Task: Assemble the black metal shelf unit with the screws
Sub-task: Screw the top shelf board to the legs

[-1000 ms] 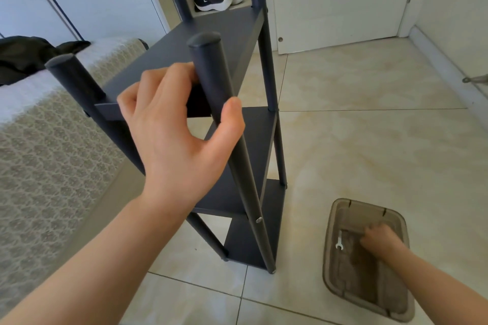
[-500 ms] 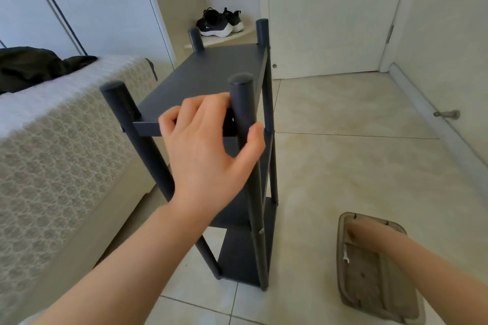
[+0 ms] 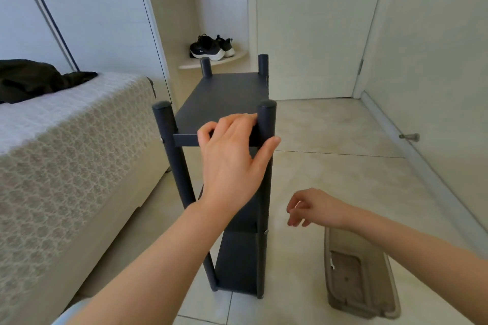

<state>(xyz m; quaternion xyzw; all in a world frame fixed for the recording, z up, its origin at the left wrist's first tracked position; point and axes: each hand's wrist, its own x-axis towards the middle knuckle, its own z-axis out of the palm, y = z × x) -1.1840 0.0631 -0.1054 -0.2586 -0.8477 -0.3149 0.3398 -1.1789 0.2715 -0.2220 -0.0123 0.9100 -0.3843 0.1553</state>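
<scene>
The black metal shelf unit (image 3: 224,92) stands upright on the glossy beige tiled floor (image 3: 343,166), just beside the bed (image 3: 66,140). Its long axis is vertical, and its narrow end faces us. It has four round, matte posts with capped tops and flat, smooth shelves between them. The left hand (image 3: 232,161) grips the front lip of the top shelf, fingers curled over the edge and thumb pressed against the near right post (image 3: 266,119). The right hand (image 3: 314,208) hovers low beside the unit, fingers curled in and pinching a small pale piece (image 3: 298,204), too tiny to identify. Below it on the floor sits a smoky, translucent plastic tray (image 3: 340,285), rectangular with rounded corners.
</scene>
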